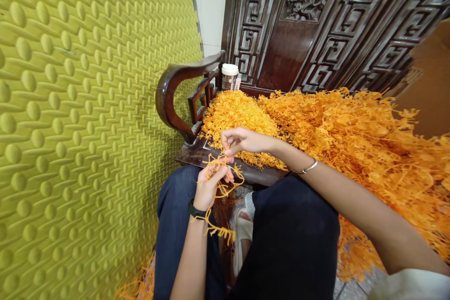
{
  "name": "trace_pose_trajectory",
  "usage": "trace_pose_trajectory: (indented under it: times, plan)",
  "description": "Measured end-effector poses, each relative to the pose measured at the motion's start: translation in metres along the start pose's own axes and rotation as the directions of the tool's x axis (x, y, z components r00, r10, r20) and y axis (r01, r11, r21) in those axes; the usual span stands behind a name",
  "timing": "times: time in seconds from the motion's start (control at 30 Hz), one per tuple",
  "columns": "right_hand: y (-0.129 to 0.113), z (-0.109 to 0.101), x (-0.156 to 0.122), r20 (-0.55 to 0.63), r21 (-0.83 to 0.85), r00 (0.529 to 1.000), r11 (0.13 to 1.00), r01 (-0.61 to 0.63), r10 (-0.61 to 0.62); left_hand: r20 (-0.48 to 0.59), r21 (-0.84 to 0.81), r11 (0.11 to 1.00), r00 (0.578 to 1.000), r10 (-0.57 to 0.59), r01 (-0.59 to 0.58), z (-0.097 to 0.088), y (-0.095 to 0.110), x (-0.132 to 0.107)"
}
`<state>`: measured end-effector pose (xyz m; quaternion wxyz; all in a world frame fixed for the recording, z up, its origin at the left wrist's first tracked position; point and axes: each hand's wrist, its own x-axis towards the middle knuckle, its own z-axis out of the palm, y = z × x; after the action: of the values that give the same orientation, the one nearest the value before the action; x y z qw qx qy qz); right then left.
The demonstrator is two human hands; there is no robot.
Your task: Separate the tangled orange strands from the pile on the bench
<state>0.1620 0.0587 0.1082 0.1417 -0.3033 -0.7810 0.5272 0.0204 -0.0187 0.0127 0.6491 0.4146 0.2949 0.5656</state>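
Note:
My left hand (211,180) is closed around a thin orange plastic sprig (225,191) with many short branches. Part of the sprig loops out past the fingers, and a branched end hangs down by my wrist. Just above, my right hand (239,140) has its thumb and forefinger pinched together at the upper end of the sprig; the exact bit between the fingertips is too small to make out. Behind both hands, a heap of small orange pieces (242,115) lies on the dark wooden seat (190,153).
A larger pile of orange plastic branches (379,150) spreads along the right and down towards the floor. A lidded cup (229,77) stands by the curved wooden armrest (168,89). Yellow-green textured matting (87,103) rises on the left. Brown cardboard (429,75) is at right.

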Motion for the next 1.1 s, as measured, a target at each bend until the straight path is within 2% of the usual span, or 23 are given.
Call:
trace_pose_trajectory:
  times: [0.2,0.33,0.47,0.67,0.83,0.93,1.0,1.07,1.1]
  plan:
    - [-0.001,0.002,0.001,0.012,0.105,1.0,0.994,0.022,-0.023,0.018,-0.045,0.999,1.0,0.002,-0.001,-0.002,0.004,-0.002]
    - [0.0,0.008,0.004,-0.135,-0.014,0.988,0.997,0.071,-0.072,-0.015,-0.062,0.998,1.0,-0.01,0.009,-0.002,0.005,0.001]
    - [0.003,0.015,0.009,-0.3,-0.168,0.944,0.981,0.093,-0.14,-0.056,-0.091,0.996,0.998,-0.01,0.005,0.0,0.007,0.005]
    - [0.012,0.021,0.025,-0.495,-0.077,0.868,0.997,-0.004,-0.035,-0.133,-0.183,0.982,0.991,0.022,-0.047,-0.001,0.002,0.012]
    - [0.018,0.032,0.033,-0.59,-0.062,0.807,0.997,-0.037,-0.007,-0.177,-0.225,0.971,0.984,0.037,-0.077,-0.003,-0.003,0.02]
    - [0.019,0.038,0.038,-0.615,-0.15,0.787,0.986,-0.07,-0.037,-0.223,-0.23,0.97,0.975,0.025,-0.078,-0.003,-0.001,0.022]
    - [0.014,0.034,0.04,-0.621,-0.251,0.778,0.964,-0.088,-0.091,-0.262,-0.234,0.969,0.965,0.011,-0.075,-0.004,0.0,0.019]
    - [0.005,0.019,0.041,-0.684,-0.322,0.713,0.941,-0.106,-0.154,-0.281,-0.233,0.971,0.959,-0.022,-0.046,-0.004,-0.001,0.013]
    - [0.001,0.007,0.04,-0.736,-0.337,0.652,0.934,-0.118,-0.183,-0.278,-0.226,0.974,0.96,-0.043,-0.022,-0.003,-0.002,0.009]
